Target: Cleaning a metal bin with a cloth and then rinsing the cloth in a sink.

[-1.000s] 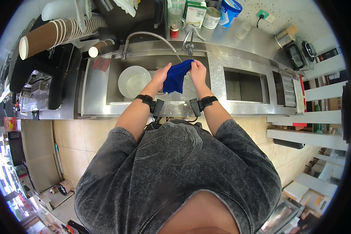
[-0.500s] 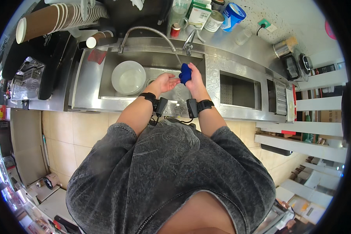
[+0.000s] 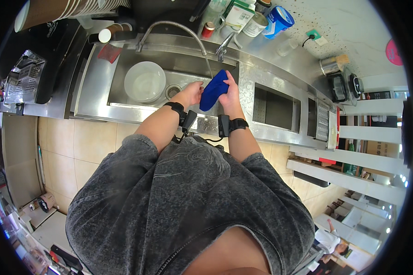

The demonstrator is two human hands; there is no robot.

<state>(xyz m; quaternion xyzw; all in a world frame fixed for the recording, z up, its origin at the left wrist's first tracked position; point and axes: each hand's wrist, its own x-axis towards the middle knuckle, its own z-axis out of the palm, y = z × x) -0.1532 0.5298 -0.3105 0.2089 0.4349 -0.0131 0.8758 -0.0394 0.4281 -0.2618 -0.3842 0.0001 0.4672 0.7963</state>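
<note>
A dark blue cloth (image 3: 214,91) hangs spread out over the sink (image 3: 181,64), slanting down toward its front edge. My right hand (image 3: 231,95) grips the cloth along its right side, thumb and fingers closed at its upper part. My left hand (image 3: 194,93) is at the cloth's left edge, fingers curled and pinching there; its fingertips are partly hidden. A thin stream of water runs from the flexible spout (image 3: 183,24) down toward the top of the cloth. Left of my hands, a whitish round bowl (image 3: 145,82) stands in the sink beside the drain (image 3: 172,91).
Behind the sink stand a faucet lever (image 3: 224,46), a red can (image 3: 208,30), a carton (image 3: 237,18) and a blue tub (image 3: 278,22). A red cloth (image 3: 109,53) lies on the left rim. A recessed basin (image 3: 276,106) is at the right. Another person (image 3: 328,239) shows far off at lower right.
The cloth has gone from bunched up in my right hand to spread out and hanging. My left hand, open before, has closed at its edge. The view has shifted slightly.
</note>
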